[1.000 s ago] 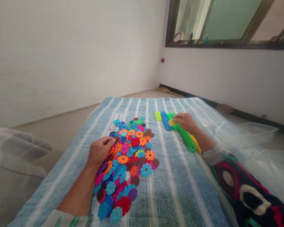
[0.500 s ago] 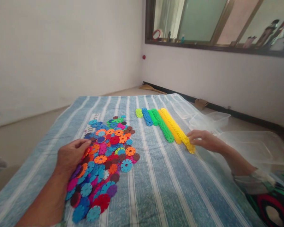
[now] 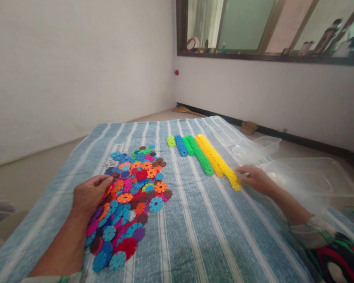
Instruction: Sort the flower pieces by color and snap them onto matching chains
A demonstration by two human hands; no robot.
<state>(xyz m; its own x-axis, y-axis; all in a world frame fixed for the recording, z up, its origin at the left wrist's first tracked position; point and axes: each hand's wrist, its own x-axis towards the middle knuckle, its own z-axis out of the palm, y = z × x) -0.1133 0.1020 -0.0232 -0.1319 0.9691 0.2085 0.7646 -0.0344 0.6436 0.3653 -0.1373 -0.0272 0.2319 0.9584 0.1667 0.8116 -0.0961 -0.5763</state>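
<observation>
A loose heap of notched plastic discs [image 3: 126,196] in blue, orange, red, brown and purple lies on the left half of the cloth. At the heap's left edge is my left hand [image 3: 90,194], thumb and fingers pinched together; what they hold, if anything, is hidden. Overlapping discs form rows sorted by colour: light green [image 3: 171,141], blue [image 3: 181,146], green [image 3: 200,156], orange-yellow [image 3: 209,157] and yellow [image 3: 220,162]. My right hand [image 3: 256,179] is beside the near end of the yellow row, fingers slightly apart, no disc visible in them.
A blue-and-white striped cloth [image 3: 183,236] covers the table. Clear plastic containers [image 3: 312,173] stand along the right edge. Printed paper [image 3: 115,151] lies partly under the heap. Beyond the table are walls, a window [image 3: 247,27] and a broom [image 3: 188,111] on the floor.
My right hand has shifted slightly away from the end of the yellow row. My left hand keeps its place at the heap. The camera view has turned a little.
</observation>
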